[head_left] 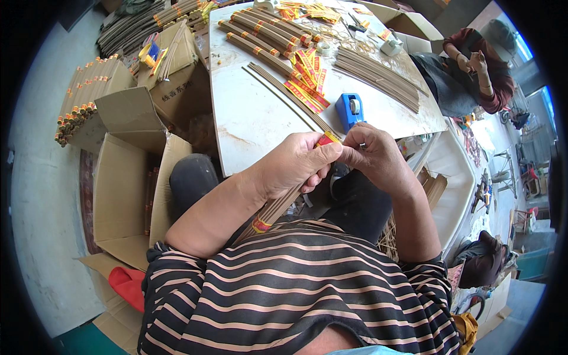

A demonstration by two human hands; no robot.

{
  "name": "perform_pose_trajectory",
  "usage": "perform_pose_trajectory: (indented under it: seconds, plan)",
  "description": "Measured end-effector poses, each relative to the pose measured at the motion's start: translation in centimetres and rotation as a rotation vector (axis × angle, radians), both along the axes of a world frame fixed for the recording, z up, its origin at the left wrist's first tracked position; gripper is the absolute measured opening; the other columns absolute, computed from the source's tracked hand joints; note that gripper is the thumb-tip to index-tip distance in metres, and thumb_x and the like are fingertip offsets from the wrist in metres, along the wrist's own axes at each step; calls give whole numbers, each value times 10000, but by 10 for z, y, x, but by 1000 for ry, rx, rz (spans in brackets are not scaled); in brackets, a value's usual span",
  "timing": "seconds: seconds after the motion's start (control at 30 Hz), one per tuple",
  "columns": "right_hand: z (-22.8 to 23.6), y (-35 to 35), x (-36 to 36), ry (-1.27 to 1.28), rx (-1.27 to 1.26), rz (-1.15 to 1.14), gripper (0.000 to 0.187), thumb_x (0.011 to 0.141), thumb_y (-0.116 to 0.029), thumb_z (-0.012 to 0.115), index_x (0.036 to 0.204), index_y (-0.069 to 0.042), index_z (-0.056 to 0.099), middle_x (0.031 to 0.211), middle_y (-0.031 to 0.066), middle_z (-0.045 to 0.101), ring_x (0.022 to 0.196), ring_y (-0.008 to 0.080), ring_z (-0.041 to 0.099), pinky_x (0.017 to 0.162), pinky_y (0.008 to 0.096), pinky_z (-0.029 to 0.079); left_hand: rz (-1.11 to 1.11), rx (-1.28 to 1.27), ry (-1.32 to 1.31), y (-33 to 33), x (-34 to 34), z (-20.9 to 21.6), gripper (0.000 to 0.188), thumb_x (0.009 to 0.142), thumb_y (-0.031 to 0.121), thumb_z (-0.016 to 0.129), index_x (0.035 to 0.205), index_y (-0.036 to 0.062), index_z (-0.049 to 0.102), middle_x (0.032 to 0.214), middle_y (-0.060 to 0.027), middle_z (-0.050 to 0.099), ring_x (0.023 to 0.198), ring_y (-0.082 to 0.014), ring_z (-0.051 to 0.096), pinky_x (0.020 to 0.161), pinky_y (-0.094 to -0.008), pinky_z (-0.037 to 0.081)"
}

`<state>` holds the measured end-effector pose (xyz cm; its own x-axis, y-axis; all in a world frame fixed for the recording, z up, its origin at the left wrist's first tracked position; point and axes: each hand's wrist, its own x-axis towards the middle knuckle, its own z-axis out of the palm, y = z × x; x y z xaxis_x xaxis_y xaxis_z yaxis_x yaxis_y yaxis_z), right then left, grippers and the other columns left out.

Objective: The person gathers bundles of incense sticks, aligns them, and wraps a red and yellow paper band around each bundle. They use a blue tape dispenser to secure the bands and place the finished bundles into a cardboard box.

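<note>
My left hand (296,163) is closed around a bundle of thin brown incense sticks (279,207), held slanting over my lap. One red-and-yellow paper band (327,139) circles the bundle by my left thumb, and another band (260,225) sits lower down. At the upper band my right hand (374,155) is closed in a pinch, its fingertips against my left thumb; anything between them is too small to make out. Just beyond, on the white table (248,118), stands a blue tape dispenser (350,111). Red-and-yellow paper labels (309,83) lie fanned out behind it.
Finished bundles (260,35) line the table's far left, with loose sticks (378,80) to the right. An open cardboard box (127,195) stands at my left, near stacked bundles (89,94). Another person (479,65) sits at the far right. Rubber bands (349,44) lie at the back.
</note>
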<state>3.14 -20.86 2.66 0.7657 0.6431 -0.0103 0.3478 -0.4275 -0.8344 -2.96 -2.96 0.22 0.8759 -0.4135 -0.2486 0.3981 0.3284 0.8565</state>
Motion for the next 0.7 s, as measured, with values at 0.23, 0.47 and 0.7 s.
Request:
perform_pose_trajectory:
  seconds: [0.23,0.47,0.7]
  plan:
    - [-5,-1,1,-37,77,30,335,750,-304,712,770,16,611,732,65,523,656,150,514,571,281,418,11,37,-87,-2,-4,2,333,942,397,417,916,71,482,642,-3,482,460,-29,420,412,-154,357]
    - [-16,-4,4,-168,208,76,297,725,-269,731,720,-16,577,733,50,534,680,152,517,599,265,415,-2,-141,2,-3,-5,0,479,947,366,415,1275,25,346,660,-22,491,463,-34,430,405,-165,365]
    - [-24,-4,6,-237,292,63,300,703,-286,740,698,-34,577,693,48,529,674,166,519,588,273,415,-22,-246,-39,-3,-2,-1,668,940,353,434,1417,47,81,673,-54,497,450,-49,428,402,-183,379]
